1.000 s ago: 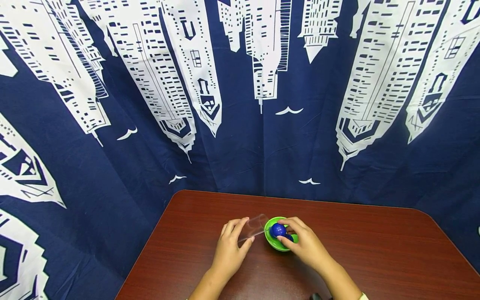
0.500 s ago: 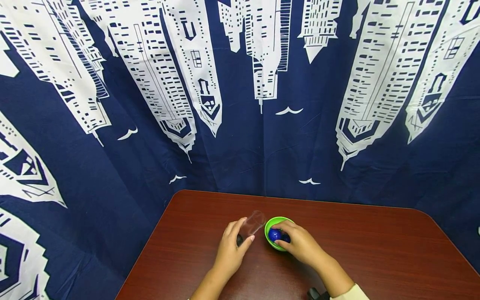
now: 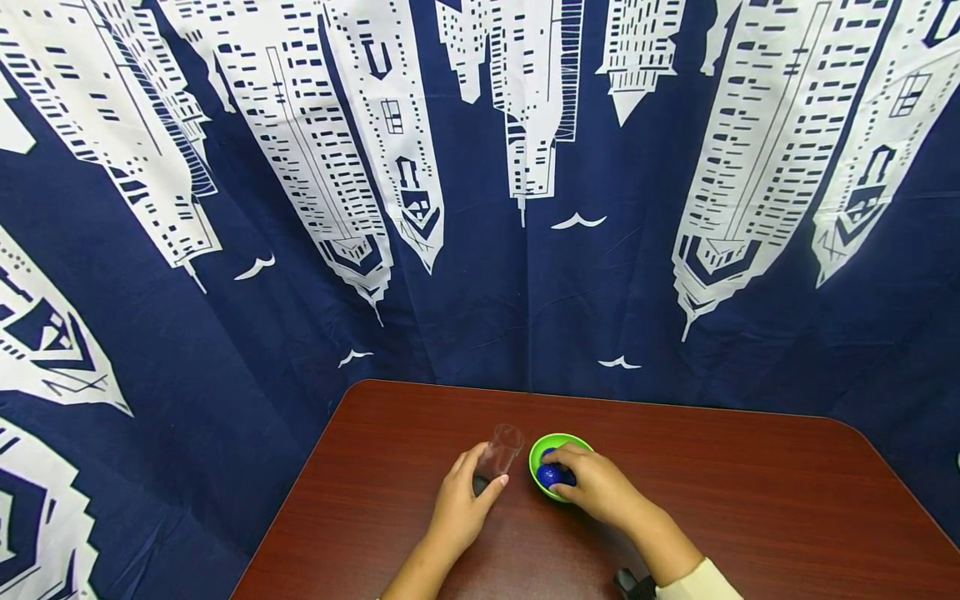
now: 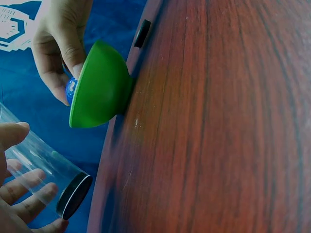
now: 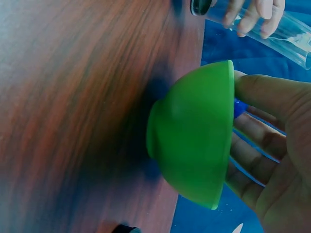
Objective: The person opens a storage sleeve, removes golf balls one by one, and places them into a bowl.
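My left hand grips a clear plastic tube between thumb and fingers. The tube leans a little, mouth up, its black bottom cap towards the table. Just to its right stands a green bowl with blue balls inside. My right hand reaches into the bowl, thumb and fingers round one shiny blue ball. Part of another blue ball shows behind it. In the right wrist view, the bowl hides most of the ball.
A reddish-brown wooden table carries everything. Beyond it hangs a navy curtain printed with white buildings. On the tabletop lies a small black disc, seen past the bowl in the left wrist view. Something dark shows beside the right sleeve.
The tube has swung from leaning towards the bowl to more upright, away from the rim. My right hand has lowered the blue ball deeper into the bowl.
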{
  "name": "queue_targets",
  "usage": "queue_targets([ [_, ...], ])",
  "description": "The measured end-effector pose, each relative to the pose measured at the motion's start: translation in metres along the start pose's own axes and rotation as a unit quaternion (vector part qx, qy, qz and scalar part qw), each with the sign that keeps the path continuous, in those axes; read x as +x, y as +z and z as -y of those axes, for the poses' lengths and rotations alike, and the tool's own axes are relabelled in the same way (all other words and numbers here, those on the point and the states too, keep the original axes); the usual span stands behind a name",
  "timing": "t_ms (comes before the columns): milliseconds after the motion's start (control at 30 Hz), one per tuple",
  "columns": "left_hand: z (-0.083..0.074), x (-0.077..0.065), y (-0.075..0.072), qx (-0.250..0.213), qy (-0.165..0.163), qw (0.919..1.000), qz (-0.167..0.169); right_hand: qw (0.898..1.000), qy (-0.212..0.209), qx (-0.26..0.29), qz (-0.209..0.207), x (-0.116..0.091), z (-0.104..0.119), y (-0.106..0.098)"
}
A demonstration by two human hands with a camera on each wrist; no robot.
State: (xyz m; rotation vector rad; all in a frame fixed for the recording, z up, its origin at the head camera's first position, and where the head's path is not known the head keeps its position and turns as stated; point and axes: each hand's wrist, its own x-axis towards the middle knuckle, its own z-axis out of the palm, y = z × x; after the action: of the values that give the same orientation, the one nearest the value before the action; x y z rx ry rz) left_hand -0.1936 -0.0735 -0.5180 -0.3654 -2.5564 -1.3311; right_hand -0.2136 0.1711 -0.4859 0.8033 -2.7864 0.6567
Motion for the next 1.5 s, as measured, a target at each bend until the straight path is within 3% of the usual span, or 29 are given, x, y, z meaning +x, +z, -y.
queue_targets([
  [333,0.001,0.002,0.003,-0.014,-0.004,0.9998,-0.01,0.999,-0.02,-0.008,0.029,0.004,-0.002,-0.002],
  [600,0.007,0.004,0.004,-0.011,-0.022,0.9996,0.012,0.999,-0.02,-0.014,0.042,0.005,0.001,-0.003],
  [967,0.011,0.004,0.007,-0.024,-0.029,0.9989,0.029,1.0,0.008,-0.011,0.028,0.006,0.001,-0.001],
  [1300,0.015,0.003,0.009,-0.033,-0.014,0.9991,0.023,1.0,0.009,0.002,0.018,0.004,0.003,0.002],
  [1500,0.018,0.001,0.007,-0.038,-0.023,0.9986,0.029,1.0,0.024,0.006,0.015,0.004,0.005,0.002],
])
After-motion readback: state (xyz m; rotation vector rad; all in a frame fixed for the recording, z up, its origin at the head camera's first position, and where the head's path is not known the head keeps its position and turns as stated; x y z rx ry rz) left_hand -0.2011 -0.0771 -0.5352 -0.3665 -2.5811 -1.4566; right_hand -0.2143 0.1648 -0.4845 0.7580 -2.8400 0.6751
